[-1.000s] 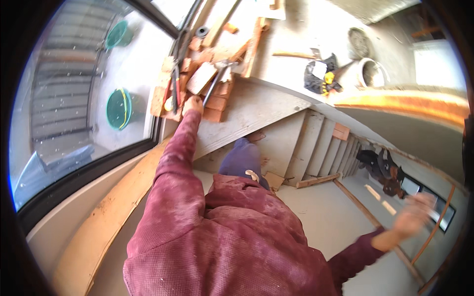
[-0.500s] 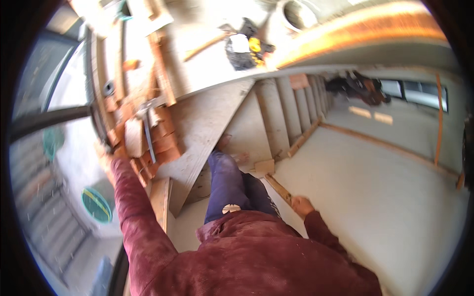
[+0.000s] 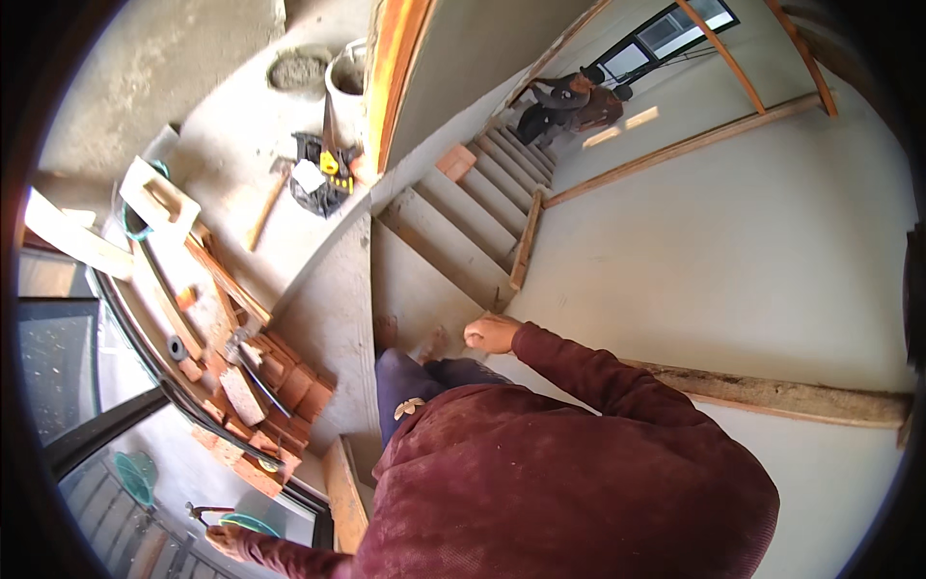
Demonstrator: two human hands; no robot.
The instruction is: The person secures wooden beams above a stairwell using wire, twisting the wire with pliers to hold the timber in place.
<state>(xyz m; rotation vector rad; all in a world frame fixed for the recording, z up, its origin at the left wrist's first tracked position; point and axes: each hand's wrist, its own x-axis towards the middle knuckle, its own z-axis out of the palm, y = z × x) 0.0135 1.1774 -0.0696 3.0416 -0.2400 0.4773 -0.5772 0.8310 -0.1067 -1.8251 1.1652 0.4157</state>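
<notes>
My left hand (image 3: pixel 227 540) reaches out beyond the window frame at the lower left, closed around a small tool with a red handle (image 3: pixel 214 510) and a metal head; its exact kind is unclear. My right hand (image 3: pixel 492 333) is held in front of my body above the stair treads, its fingers curled in. Whatever it may hold is hidden. Beside the window, a hammer (image 3: pixel 237 349) with a dark handle lies on a pile of orange bricks (image 3: pixel 309 386). My feet (image 3: pixel 432 343) are on the upper steps.
Concrete stairs (image 3: pixel 444 246) descend toward two people (image 3: pixel 579 101). Timber strips (image 3: pixel 772 391) run along the pale wall. On the landing are a wooden-handled hammer (image 3: pixel 270 205), a black bag (image 3: pixel 318 183) with a saw and buckets (image 3: pixel 347 72). A wooden float (image 3: pixel 159 198) lies near the window.
My view has turned toward the stairs and wall. My right hand has left the timber strip and come up before me. My left hand has moved from the brick pile out past the window frame.
</notes>
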